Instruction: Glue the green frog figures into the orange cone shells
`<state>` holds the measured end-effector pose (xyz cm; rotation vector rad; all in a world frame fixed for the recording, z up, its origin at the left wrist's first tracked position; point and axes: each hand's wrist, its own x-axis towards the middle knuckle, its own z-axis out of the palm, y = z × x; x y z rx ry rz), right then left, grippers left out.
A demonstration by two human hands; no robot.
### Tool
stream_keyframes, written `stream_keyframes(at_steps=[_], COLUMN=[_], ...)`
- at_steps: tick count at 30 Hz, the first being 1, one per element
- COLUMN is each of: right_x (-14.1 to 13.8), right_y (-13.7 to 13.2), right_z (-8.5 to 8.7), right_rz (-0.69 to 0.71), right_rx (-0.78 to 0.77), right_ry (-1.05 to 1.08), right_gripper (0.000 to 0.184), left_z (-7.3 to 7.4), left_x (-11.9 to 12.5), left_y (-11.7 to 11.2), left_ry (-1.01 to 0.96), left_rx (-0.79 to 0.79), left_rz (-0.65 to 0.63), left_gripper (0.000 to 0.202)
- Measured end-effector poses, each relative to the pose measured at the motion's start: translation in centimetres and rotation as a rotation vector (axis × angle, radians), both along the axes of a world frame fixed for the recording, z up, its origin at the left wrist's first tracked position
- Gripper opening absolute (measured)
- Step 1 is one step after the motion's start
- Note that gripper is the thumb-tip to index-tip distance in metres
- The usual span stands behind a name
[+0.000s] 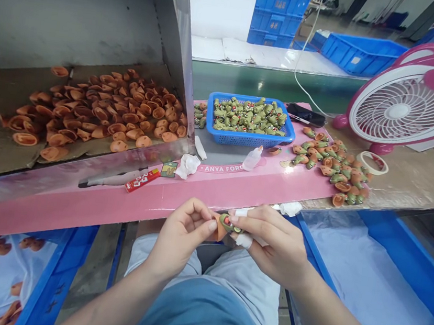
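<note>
Over my lap, just off the table's front edge, my left hand (188, 233) pinches an orange cone-shaped shell (220, 228) between thumb and fingers. My right hand (271, 237), with white tape on two fingertips, grips a small green figurine (227, 220) with red and white spots. The figurine meets the shell's open side; how deep it sits inside is hidden by the fingers. On the table stands a blue basket (249, 141) of green figurines. To its right lie several figurines joined with orange shells (342, 170). A small white squeeze bottle (252, 158) is in front of the basket.
A grey-walled booth (77, 13) at left holds many orange shells (117, 103). A pink fan (401, 106), a tape roll (373, 163) and a phone (305, 115) are at right. A red packet (142, 180) and crumpled tissue (188, 166) lie ahead. Blue bins (56, 280) flank my legs.
</note>
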<state>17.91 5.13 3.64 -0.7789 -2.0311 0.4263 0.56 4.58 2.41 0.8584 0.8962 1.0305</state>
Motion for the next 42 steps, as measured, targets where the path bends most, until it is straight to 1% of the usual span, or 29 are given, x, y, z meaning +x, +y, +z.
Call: stream_keyframes(at_steps=[8, 12, 16, 19, 22, 26, 30, 36, 39, 42], right_x=[0.5, 0.7, 0.8, 0.9, 0.7, 0.2, -0.1, -0.2, -0.2, 0.1], right_y=[0.6, 0.7, 0.7, 0.7, 0.5, 0.1, -0.2, -0.4, -0.5, -0.7], right_z=[0.1, 0.1, 0.0, 0.0, 0.1, 0.3, 0.2, -0.2, -0.4, -0.7], right_rz=[0.013, 0.032, 0.039, 0.036, 0.052, 0.014, -0.003, -0.038, -0.024, -0.012], right_rx=[-0.09, -0.12, -0.155, -0.203, -0.199, -0.189, -0.201, -0.292, -0.308, -0.296], right_ry=[-0.046, -0.057, -0.058, -0.03, -0.002, 0.034, 0.024, 0.081, 0.14, 0.178], right_gripper=[0.033, 0.034, 0.034, 0.032, 0.03, 0.034, 0.039, 0.033, 0.032, 0.033], left_z=[-0.1, -0.4, -0.6, -0.4, -0.1, 0.0, 0.0, -0.1, -0.1, -0.1], left_x=[0.6, 0.7, 0.3, 0.0, 0.0, 0.4, 0.7, 0.5, 0.3, 0.1], left_y=[-0.1, -0.2, -0.1, 0.0, -0.1, -0.3, -0.4, -0.7, -1.0, -1.1], left_ry=[-0.039, -0.036, 0.034, 0.083, 0.118, 0.139, 0.143, 0.181, 0.238, 0.381], left_rx=[-0.045, -0.031, 0.037, 0.093, 0.14, 0.177, 0.206, 0.292, 0.368, 0.535], left_rz=[0.027, 0.009, -0.009, -0.058, -0.085, -0.013, 0.054, 0.016, 0.001, -0.001], left_gripper=[0.017, 0.018, 0.022, 0.021, 0.024, 0.024, 0.024, 0.021, 0.029, 0.038])
